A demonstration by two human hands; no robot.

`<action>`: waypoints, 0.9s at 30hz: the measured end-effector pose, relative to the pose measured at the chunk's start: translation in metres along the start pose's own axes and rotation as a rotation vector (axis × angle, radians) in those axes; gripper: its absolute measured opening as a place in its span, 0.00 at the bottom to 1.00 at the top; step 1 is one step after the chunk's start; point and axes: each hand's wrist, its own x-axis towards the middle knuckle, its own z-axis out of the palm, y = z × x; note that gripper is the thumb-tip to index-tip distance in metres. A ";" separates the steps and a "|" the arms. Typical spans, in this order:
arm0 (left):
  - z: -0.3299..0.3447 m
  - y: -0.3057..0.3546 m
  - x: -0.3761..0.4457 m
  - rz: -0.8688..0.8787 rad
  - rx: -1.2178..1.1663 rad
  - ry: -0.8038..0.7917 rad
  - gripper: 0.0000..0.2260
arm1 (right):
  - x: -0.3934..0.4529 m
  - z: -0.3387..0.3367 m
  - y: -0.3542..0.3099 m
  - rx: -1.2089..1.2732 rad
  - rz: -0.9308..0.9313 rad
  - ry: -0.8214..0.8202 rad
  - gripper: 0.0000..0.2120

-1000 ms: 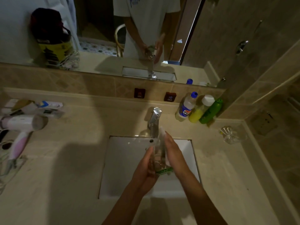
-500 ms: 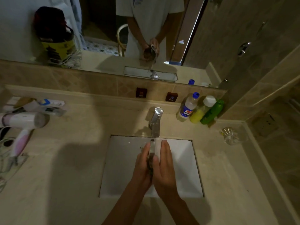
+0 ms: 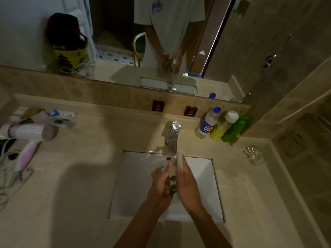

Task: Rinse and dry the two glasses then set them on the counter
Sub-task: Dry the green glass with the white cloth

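Over the white sink my two hands hold a clear glass with a greenish base between them, below the tap. My left hand curls round the glass from the left. My right hand lies flat against its right side with straight fingers, pressing a white cloth-like piece that sticks out past the fingertips. Most of the glass is hidden by the hands. A second clear glass stands on the counter at the right, near the wall.
Three bottles stand at the back right of the tap. At the left of the counter lie a hairdryer with its cable and some small boxes. A mirror runs along the back.
My hands have parted slightly, so the glass shows between them again. The right hand has slid a little to the right along the glass.
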 end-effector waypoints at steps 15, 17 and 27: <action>0.001 -0.002 -0.008 0.101 0.174 -0.225 0.26 | 0.032 -0.036 -0.017 0.380 0.244 -0.073 0.26; 0.003 0.001 -0.011 0.051 0.077 -0.185 0.23 | 0.019 -0.025 -0.018 0.339 0.205 -0.054 0.25; -0.004 -0.004 0.001 -0.011 0.077 -0.040 0.27 | -0.040 0.022 0.007 0.081 -0.088 0.245 0.26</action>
